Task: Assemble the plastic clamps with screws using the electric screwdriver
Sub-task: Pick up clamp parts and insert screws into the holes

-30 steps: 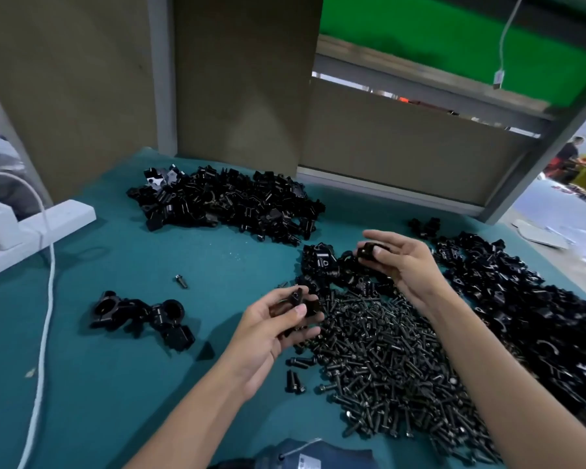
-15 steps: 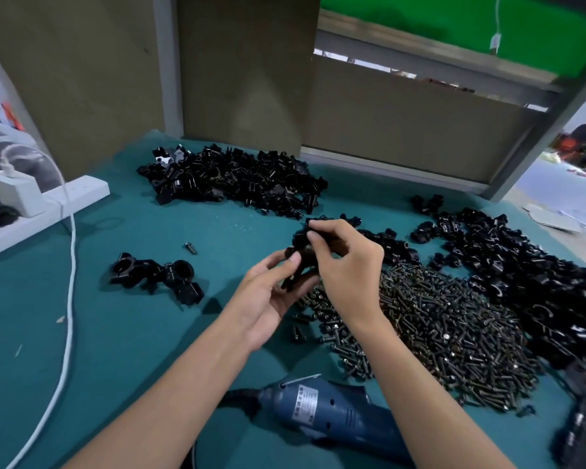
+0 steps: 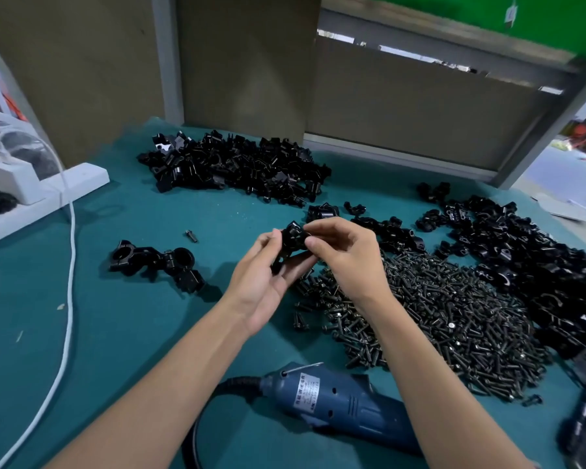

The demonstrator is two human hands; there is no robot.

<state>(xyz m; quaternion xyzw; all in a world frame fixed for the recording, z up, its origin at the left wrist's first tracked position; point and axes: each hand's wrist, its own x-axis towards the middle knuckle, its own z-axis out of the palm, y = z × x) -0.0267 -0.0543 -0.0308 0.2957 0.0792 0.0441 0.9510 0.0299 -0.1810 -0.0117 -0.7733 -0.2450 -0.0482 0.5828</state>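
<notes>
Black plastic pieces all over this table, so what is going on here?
A person is putting plastic clamps together by hand. The left hand and the right hand both pinch one black clamp above the teal table. A big heap of screws lies just right of the hands. The blue electric screwdriver lies unused near the person. A small cluster of clamps sits to the left, and loose clamp parts are piled at the back and right.
</notes>
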